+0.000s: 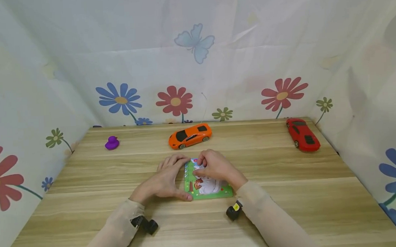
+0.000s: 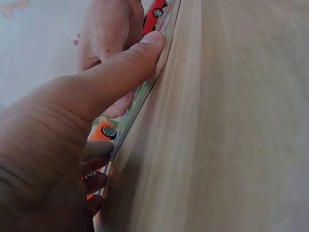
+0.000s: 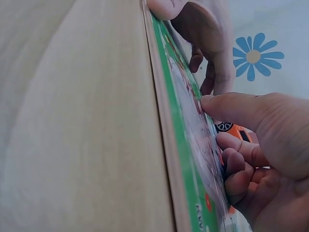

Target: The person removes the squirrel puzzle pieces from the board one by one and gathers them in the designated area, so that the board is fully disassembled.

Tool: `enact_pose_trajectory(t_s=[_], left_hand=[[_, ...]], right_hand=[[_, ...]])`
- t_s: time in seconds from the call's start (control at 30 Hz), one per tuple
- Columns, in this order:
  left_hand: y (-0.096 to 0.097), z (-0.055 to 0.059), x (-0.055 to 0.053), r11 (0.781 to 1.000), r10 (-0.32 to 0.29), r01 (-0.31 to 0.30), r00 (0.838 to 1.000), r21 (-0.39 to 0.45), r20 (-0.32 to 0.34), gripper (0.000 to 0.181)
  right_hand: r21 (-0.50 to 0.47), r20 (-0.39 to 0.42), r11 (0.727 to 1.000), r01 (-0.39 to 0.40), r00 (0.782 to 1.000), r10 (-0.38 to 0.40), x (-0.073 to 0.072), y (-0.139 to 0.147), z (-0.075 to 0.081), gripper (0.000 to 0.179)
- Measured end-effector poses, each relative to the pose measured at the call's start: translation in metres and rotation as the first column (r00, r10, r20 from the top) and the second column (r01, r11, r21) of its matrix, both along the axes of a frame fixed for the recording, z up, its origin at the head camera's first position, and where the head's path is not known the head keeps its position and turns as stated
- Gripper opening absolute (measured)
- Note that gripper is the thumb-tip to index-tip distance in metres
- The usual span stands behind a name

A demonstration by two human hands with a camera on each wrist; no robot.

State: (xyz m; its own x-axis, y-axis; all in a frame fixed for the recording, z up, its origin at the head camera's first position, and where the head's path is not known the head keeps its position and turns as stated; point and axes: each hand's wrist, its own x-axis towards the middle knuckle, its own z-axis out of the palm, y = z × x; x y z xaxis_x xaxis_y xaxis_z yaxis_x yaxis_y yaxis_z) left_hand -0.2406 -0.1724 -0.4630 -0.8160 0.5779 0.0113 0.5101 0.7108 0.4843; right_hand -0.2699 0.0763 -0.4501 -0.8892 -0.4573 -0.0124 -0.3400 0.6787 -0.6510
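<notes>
A small flat picture board (image 1: 209, 191), green-edged with a white animal printed on it, lies on the wooden table. Around its left side is my left hand (image 1: 167, 178), thumb at the near corner and index finger at the far one. That thumb (image 2: 145, 46) lies along the board's edge in the left wrist view. My right hand (image 1: 218, 168) is over the board's upper part with its fingers curled. In the right wrist view its thumb tip (image 3: 207, 102) and fingertips come down on the printed face; I cannot tell whether they pinch a piece there.
An orange toy car (image 1: 190, 136) stands just beyond the hands. At the far right is a red toy car (image 1: 303, 135), and a purple toy duck (image 1: 112, 143) sits at the far left. Flower-printed cloth (image 1: 142, 67) encloses the table's back and sides.
</notes>
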Motion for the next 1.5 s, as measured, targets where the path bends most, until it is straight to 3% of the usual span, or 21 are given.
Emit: enact_pose_trajectory(t_s=[0.5, 1.17, 1.5], left_hand=[[0.0004, 0.0015, 0.0007, 1.0, 0.006, -0.006, 1.0, 0.003, 0.02, 0.136], [0.001, 0.0022, 0.0006, 1.0, 0.013, -0.013, 1.0, -0.011, 0.022, 0.135], [0.0011, 0.0023, 0.0016, 1.0, 0.016, -0.016, 1.0, -0.014, 0.015, 0.134]], right_hand=[[-0.02, 0.036, 1.0, 0.012, 0.999, -0.011, 0.0015, -0.0014, 0.002, 0.028], [0.013, 0.029, 0.999, 0.034, 0.999, -0.035, -0.0017, -0.0055, 0.0017, 0.043], [0.049, 0.047, 0.998, 0.034, 0.998, -0.036, -0.0026, -0.0065, 0.0088, 0.046]])
